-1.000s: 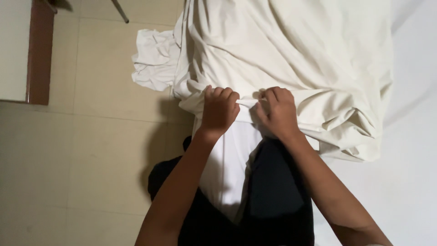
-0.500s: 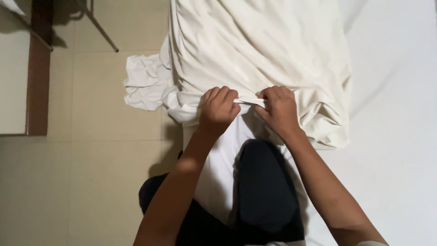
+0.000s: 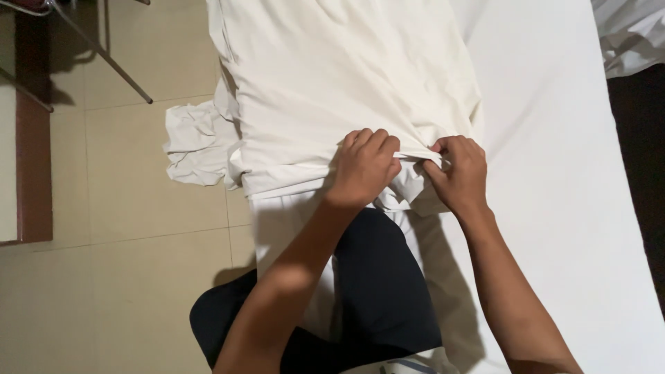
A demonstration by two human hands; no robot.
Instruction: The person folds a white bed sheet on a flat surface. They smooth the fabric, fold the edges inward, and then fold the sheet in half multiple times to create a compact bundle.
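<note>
Both hands have slid to the right since half a second ago, and more of the bed shows on that side now. They were already pinching the cloth then, and they still are.

The left hand lies knuckles up on the cream sheet, with its fingers curled over the near edge. Its grip is closed on that edge. The right hand is just beside it, almost touching. Its fingers are bunched on the same edge, so this grip is clamped on the sheet too. A tight fold of cloth runs between the two hands.

The cream sheet lies in a big wrinkled heap on the bed, which has a smooth white cover. The heap reaches from the hands up to the top of the view. Its left side hangs over the side of the bed. A crumpled white bit sticks out there above the tiled floor; it may be part of the same sheet, but that is hard to tell.

The person's dark trousers show below the hands, pressed against the bed. Thin metal legs stand on the floor at the top left. Another pale cloth lies at the top right corner.
</note>
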